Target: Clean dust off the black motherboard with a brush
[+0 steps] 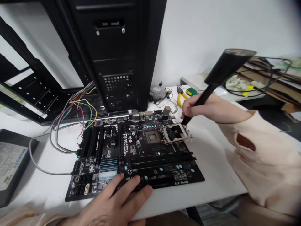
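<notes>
A black motherboard point(150, 150) lies flat on the white table. My left hand point(117, 201) rests at its front edge, fingers spread, the tips touching the board near the blue heatsink point(108, 168). My right hand point(199, 106) is closed round the thin shaft of a black brush-like tool point(222, 70), tilted with its wide end up to the right. Its lower end points down by the raised metal CPU socket frame point(175, 133); whether it touches is unclear. Left of that frame, the CPU socket point(152, 137) lies uncovered. Coloured wires point(70, 116) run to the board's left side.
A tall black computer case point(117, 56) stands behind the board. Behind and to the right are a CPU fan point(158, 92) and yellow-handled pliers point(181, 94). A dark box-shaped unit with a label point(14, 163) is at the left. Cables and cardboard point(263, 75) lie far right.
</notes>
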A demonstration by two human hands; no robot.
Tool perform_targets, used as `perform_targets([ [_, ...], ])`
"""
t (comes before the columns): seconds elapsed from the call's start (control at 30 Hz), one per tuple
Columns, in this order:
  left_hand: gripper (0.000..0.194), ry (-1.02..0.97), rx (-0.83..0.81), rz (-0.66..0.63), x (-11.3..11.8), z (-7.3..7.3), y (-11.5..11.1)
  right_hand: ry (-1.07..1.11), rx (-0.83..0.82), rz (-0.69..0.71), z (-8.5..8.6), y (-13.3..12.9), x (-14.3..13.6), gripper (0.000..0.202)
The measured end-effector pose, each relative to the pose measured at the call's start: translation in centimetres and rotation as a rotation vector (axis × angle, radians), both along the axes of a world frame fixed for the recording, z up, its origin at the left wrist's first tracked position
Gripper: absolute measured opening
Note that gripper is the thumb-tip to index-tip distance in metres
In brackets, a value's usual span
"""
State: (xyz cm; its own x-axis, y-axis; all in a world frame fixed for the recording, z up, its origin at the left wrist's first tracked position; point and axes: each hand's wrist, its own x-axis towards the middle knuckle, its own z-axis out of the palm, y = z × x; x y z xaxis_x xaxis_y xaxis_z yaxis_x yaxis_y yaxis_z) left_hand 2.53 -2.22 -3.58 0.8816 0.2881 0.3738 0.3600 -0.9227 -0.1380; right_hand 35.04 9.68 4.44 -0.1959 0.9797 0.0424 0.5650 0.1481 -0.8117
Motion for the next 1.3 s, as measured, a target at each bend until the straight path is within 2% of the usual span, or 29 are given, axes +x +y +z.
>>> perform_targets([
  [0.1, 0.017, 0.047, 0.003, -0.017, -0.2, 0.2, 0.0, 0.007, -0.041, 0.061, -0.1, -0.2, -0.3, 0.015],
  [0.27, 0.016, 0.071, -0.025, -0.017, -0.1, 0.4, 0.0, 0.086, -0.008, 0.045, -0.4, -0.2, -0.6, 0.014],
  [0.53, 0.025, 0.073, -0.032, -0.018, 0.0, 0.6, 0.0, -0.022, 0.082, 0.06, -0.3, -0.5, -1.4, 0.016],
  [0.7, 0.023, 0.075, -0.035, -0.043, 0.0, 0.7, 0.1, 0.022, -0.021, 0.085, -0.3, -0.3, -0.6, 0.014],
  [0.87, 0.03, 0.048, -0.052, -0.027, 0.1, 0.9, 0.1, 0.032, -0.101, 0.106, -0.3, -0.2, -0.2, 0.018],
  [1.07, 0.037, 0.022, -0.008, -0.024, 0.4, 1.1, 0.3, 0.052, -0.038, 0.004, 0.2, -0.1, -0.5, 0.018],
  [1.3, 0.024, 0.038, -0.01, -0.025, 0.1, 0.8, -0.1, 0.029, -0.101, 0.103, 0.2, -0.1, -0.2, 0.013],
])
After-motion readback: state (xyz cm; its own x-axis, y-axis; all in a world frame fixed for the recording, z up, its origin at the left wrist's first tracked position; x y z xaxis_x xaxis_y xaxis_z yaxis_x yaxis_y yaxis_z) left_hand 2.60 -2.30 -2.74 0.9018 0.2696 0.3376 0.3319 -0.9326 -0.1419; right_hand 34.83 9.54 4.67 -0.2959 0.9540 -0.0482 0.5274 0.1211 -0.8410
